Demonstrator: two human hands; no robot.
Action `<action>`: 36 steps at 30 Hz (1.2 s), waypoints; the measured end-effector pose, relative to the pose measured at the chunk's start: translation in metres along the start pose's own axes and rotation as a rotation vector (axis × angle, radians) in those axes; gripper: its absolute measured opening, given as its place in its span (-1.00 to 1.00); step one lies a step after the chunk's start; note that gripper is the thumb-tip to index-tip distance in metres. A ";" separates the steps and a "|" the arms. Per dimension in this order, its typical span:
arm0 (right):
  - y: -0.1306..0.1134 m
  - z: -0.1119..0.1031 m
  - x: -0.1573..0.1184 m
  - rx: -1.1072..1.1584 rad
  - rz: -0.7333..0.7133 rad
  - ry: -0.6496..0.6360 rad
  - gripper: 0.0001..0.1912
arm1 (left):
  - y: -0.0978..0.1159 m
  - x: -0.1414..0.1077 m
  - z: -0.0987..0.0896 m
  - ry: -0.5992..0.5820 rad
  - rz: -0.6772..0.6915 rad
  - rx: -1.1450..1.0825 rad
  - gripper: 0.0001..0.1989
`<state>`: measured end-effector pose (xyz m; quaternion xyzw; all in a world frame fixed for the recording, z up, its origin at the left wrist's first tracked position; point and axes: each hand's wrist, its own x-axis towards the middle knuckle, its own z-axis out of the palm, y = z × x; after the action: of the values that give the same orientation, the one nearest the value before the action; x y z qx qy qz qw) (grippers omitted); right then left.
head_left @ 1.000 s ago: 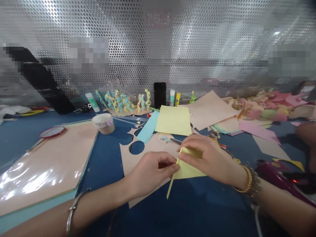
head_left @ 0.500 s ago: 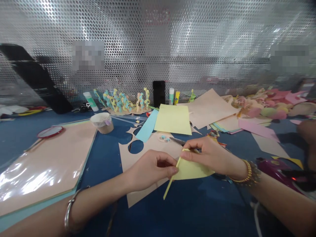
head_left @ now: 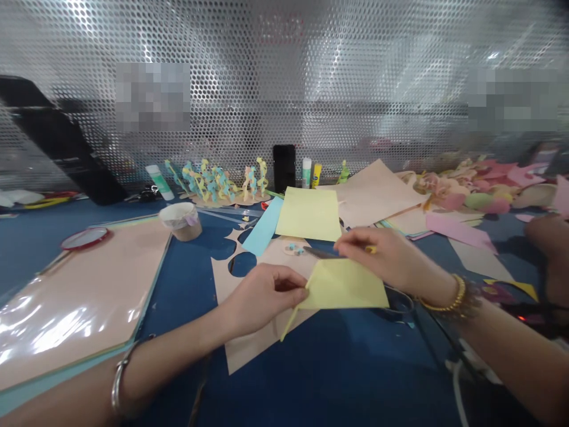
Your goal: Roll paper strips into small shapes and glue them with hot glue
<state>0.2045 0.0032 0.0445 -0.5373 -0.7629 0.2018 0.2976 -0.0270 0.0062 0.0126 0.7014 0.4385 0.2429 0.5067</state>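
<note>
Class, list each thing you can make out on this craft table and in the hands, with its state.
Left hand: pinching the yellow sheet
Right hand: fingers bent, contact unclear
Yellow sheet: held, left edge narrowly folded or rolled
Beige sheet: cut, with a round hole
Pointed blade: partly hidden
Phone: upright, screen dark
Green-and-white tube: tilted
Cup: upright

White glare streaks the glossy sleeve (head_left: 95, 276); perforated metal (head_left: 280, 89) glints; edges stretch and blur.

Craft work table (head_left: 355, 379), paper sheets (head_left: 307, 213), glue sticks (head_left: 306, 172), perforated metal wall (head_left: 231, 71)
</note>
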 end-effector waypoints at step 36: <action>0.028 0.017 -0.048 0.206 -0.133 0.164 -0.59 | 0.038 0.036 -0.002 0.561 0.202 -0.807 -0.78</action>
<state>0.2244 -0.0324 0.0029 -0.4669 -0.7453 0.2140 0.4252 0.0038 0.0340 0.0449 0.3962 0.3588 0.6201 0.5742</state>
